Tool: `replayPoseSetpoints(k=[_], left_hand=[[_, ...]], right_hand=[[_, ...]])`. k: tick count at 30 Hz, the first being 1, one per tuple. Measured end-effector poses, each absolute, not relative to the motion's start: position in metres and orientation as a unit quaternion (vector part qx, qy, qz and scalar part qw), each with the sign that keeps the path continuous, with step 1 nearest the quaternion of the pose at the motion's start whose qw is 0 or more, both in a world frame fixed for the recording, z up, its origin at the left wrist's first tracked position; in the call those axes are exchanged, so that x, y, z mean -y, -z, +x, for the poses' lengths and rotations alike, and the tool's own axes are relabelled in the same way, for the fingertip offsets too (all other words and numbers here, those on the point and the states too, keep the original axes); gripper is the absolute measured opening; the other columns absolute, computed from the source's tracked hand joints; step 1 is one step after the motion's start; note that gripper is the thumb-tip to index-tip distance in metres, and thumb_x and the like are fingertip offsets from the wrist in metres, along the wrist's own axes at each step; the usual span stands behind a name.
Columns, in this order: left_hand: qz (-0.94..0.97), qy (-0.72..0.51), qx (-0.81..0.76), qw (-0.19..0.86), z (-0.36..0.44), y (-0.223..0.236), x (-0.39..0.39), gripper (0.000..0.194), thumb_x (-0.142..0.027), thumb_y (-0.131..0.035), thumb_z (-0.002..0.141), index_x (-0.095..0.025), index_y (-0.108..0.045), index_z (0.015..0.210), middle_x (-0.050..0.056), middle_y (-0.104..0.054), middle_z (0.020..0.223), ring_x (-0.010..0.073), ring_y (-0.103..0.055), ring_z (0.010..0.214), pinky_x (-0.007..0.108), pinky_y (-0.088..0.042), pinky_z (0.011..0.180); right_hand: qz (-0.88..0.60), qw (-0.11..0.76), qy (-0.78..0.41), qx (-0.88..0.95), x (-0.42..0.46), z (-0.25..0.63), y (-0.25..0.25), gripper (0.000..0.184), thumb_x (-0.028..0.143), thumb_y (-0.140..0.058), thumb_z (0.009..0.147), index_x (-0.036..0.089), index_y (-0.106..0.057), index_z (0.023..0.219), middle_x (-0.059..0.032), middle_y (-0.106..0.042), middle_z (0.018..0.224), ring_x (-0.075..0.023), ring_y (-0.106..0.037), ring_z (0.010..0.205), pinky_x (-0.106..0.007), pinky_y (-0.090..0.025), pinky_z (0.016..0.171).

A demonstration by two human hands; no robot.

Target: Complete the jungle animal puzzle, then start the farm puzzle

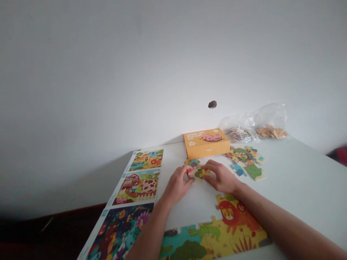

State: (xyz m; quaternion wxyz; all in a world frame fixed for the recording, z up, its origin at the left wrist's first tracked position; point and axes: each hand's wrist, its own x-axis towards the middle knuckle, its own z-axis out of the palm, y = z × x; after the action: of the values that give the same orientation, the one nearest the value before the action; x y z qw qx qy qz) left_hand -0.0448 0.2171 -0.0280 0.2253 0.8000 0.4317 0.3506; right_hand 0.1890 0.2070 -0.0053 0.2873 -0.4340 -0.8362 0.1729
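My left hand [177, 183] is closed in a pinch around a puzzle piece [190, 172] that shows some red; the fingers cover part of it. Facing it, my right hand [222, 177] grips a green and yellow puzzle piece [200, 174] between thumb and fingers. The two pieces are close together; I cannot tell whether they touch. Below my hands lies a joined section of jigsaw puzzle [210, 236] with lions, a crocodile and a bush, partly behind my forearms. Just beyond my fingers, a few loose pieces [193, 163] rest against the box.
An orange puzzle box [208, 151] stands near the wall. Loose puzzle pieces [245, 159] are heaped right of it, with clear plastic bags [268, 119] of pieces behind. A sheet with three pictures [137, 187] lies along the left table edge. The wall has a dark hole [212, 104].
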Motion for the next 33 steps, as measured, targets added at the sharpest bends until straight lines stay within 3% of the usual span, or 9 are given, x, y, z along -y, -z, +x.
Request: replayPoseSetpoints(k=[2,4,7,11,16,21,28,33], left_hand=[[0.805,-0.362,-0.411,0.226,-0.043,0.026,-0.216,0.019,-0.019,-0.065,0.086,-0.022,-0.06,0.103,0.002,-0.068,0.099,0.0175,-0.063,0.093,0.029,-0.048,0.085],[0.809,-0.373,-0.397,0.219,-0.041,0.023,-0.214,0.008,-0.024,-0.061,0.091,-0.02,-0.063,0.097,0.002,-0.068,0.091,0.0161,-0.063,0.085,0.027,-0.048,0.08],[0.806,-0.39,-0.388,0.22,-0.039,0.019,-0.211,0.016,-0.027,-0.053,0.096,-0.019,-0.066,0.098,0.005,-0.07,0.091,0.0156,-0.064,0.083,0.026,-0.048,0.078],[0.804,-0.387,-0.381,0.241,-0.039,0.017,-0.208,0.022,-0.027,-0.049,0.097,-0.017,-0.065,0.108,0.008,-0.071,0.098,0.0169,-0.065,0.088,0.028,-0.049,0.082],[0.819,-0.368,-0.366,0.245,-0.042,0.015,-0.206,0.043,-0.025,-0.051,0.094,-0.018,-0.051,0.137,0.007,-0.069,0.097,0.017,-0.062,0.083,0.03,-0.05,0.081],[0.833,-0.359,-0.354,0.228,-0.042,0.013,-0.206,0.039,-0.022,-0.052,0.092,-0.019,-0.059,0.131,0.008,-0.068,0.098,0.0181,-0.061,0.087,0.031,-0.05,0.083],[0.838,-0.342,-0.34,0.255,-0.041,0.011,-0.202,0.037,-0.022,-0.061,0.083,-0.015,-0.067,0.119,0.007,-0.068,0.086,0.0175,-0.062,0.076,0.03,-0.05,0.073],[0.837,-0.342,-0.325,0.275,-0.039,0.01,-0.2,0.034,-0.025,-0.054,0.088,-0.014,-0.066,0.118,0.005,-0.068,0.072,0.0178,-0.065,0.07,0.031,-0.05,0.073]], right_hand=[[-0.427,0.32,-0.186,0.825,-0.204,0.185,0.006,0.014,0.027,-0.054,0.092,0.019,-0.065,0.093,-0.0065,-0.064,0.086,-0.0173,-0.059,0.079,-0.028,-0.044,0.074],[-0.433,0.338,-0.191,0.813,-0.202,0.182,0.007,0.02,0.028,-0.051,0.094,0.019,-0.061,0.08,-0.004,-0.063,0.076,-0.0152,-0.055,0.071,-0.027,-0.04,0.068],[-0.449,0.349,-0.195,0.799,-0.202,0.181,0.009,0.03,0.032,-0.049,0.096,0.018,-0.057,0.071,-0.0014,-0.059,0.067,-0.0125,-0.049,0.062,-0.026,-0.035,0.061],[-0.465,0.359,-0.199,0.784,-0.202,0.184,0.011,0.034,0.036,-0.048,0.097,0.018,-0.056,0.069,-0.0002,-0.056,0.064,-0.0113,-0.044,0.059,-0.025,-0.031,0.058],[-0.47,0.365,-0.219,0.773,-0.202,0.184,0.012,0.035,0.039,-0.048,0.096,0.018,-0.056,0.069,0.0,-0.055,0.064,-0.0109,-0.042,0.058,-0.024,-0.031,0.056],[-0.48,0.358,-0.225,0.769,-0.201,0.184,0.011,0.035,0.038,-0.05,0.094,0.017,-0.055,0.066,0.0011,-0.051,0.06,-0.0105,-0.039,0.056,-0.024,-0.03,0.054],[-0.449,0.325,-0.259,0.791,-0.194,0.186,0.002,0.027,0.028,-0.055,0.087,0.017,-0.055,0.062,0.0036,-0.048,0.056,-0.0089,-0.036,0.054,-0.024,-0.029,0.054],[-0.453,0.326,-0.259,0.788,-0.194,0.185,0.002,0.026,0.029,-0.054,0.088,0.017,-0.054,0.065,0.0036,-0.048,0.058,-0.0091,-0.038,0.055,-0.024,-0.029,0.056]])
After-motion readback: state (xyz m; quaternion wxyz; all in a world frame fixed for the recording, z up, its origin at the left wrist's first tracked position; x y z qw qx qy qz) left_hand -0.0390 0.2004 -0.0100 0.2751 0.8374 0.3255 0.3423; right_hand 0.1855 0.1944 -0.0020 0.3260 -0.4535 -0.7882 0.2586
